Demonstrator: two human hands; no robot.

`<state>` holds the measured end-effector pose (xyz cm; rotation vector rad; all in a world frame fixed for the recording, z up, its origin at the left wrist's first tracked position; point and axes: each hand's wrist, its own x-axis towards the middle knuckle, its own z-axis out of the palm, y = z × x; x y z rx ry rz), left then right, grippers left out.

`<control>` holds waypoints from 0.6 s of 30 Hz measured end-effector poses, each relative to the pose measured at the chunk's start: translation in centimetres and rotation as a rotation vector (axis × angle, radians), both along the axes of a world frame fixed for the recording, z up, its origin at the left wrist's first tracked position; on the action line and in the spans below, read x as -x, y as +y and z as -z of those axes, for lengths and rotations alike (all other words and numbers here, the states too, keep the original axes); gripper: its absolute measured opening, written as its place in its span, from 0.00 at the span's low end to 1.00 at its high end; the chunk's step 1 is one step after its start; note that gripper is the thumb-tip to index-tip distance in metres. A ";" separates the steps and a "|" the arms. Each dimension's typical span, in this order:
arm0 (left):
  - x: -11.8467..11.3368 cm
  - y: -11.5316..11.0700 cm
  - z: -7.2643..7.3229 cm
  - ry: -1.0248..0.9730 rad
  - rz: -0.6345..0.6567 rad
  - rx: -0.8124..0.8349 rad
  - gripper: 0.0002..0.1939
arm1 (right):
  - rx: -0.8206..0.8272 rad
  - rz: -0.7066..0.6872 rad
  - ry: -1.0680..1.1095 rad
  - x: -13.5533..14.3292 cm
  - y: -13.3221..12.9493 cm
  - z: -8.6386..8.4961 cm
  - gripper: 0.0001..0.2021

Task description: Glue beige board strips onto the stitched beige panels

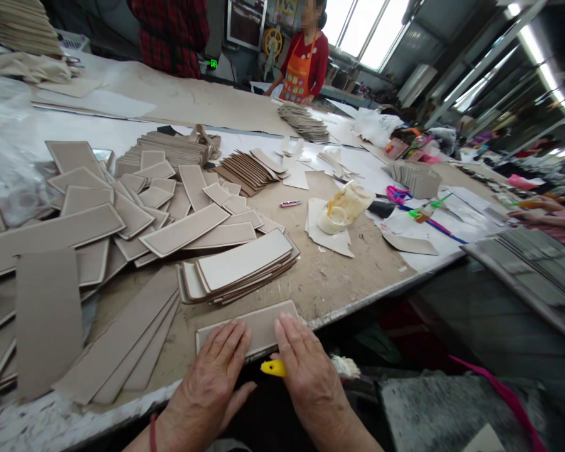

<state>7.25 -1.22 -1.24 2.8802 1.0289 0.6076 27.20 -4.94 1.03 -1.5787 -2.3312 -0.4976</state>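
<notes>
A flat taupe panel with a pale border [263, 331] lies at the table's front edge under both hands. My left hand [216, 370] rests on its left part, fingers stretched out flat and thumb apart. On the panel's right part lie the fingertips of my right hand [308, 367], which also holds a paintbrush [274, 368]. The brush's yellow handle sticks out to the left below the palm, and its whitish bristles show to the right. Just behind the panel is a stack of pale strips [245, 260]. Further right, a glue pot [332, 218] sits on a sheet of paper.
Many loose panels [89, 220] are heaped on the left, with long taupe strips [122, 339] fanned nearer the front. A pink-handled cutter [290, 203] lies mid-table. Across the table stands a person in an orange apron [296, 72]. A grey-topped stool [452, 408] is at the lower right.
</notes>
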 end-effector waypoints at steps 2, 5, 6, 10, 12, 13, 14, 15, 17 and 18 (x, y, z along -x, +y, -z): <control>-0.1 0.1 -0.1 -0.012 0.002 0.003 0.29 | 0.017 -0.025 0.018 0.3 -0.1 0.9 0.17; -0.2 0.2 -0.4 -0.017 0.001 0.020 0.29 | 0.080 -0.047 0.014 0.0 -0.2 1.7 0.20; -0.2 0.2 -0.4 -0.016 0.000 0.029 0.29 | 0.106 -0.052 0.010 -0.2 -0.2 1.8 0.21; 0.2 -0.4 -0.4 -0.011 -0.011 0.086 0.31 | 0.154 -0.072 0.008 -0.8 -0.2 1.5 0.24; 0.4 -0.9 -0.4 0.007 -0.021 0.124 0.34 | 0.161 -0.085 0.012 -0.9 -0.2 1.4 0.26; 0.5 -1.3 -0.4 0.019 -0.030 0.145 0.36 | 0.161 -0.096 0.013 -1.0 -0.3 1.5 0.27; 0.5 -1.6 -0.6 0.029 -0.039 0.167 0.37 | 0.161 -0.107 0.012 -1.1 -0.3 1.6 0.27; 0.5 -1.8 -0.7 0.036 -0.049 0.192 0.39 | 0.162 -0.120 0.009 -1.2 -0.4 1.7 0.28; 0.3 -2.1 -1.1 0.043 -0.064 0.245 0.42 | 0.177 -0.146 -0.006 -1.4 -0.4 2.1 0.29; 0.3 -2.2 -1.3 0.045 -0.068 0.268 0.43 | 0.186 -0.155 -0.012 -1.4 -0.4 2.2 0.30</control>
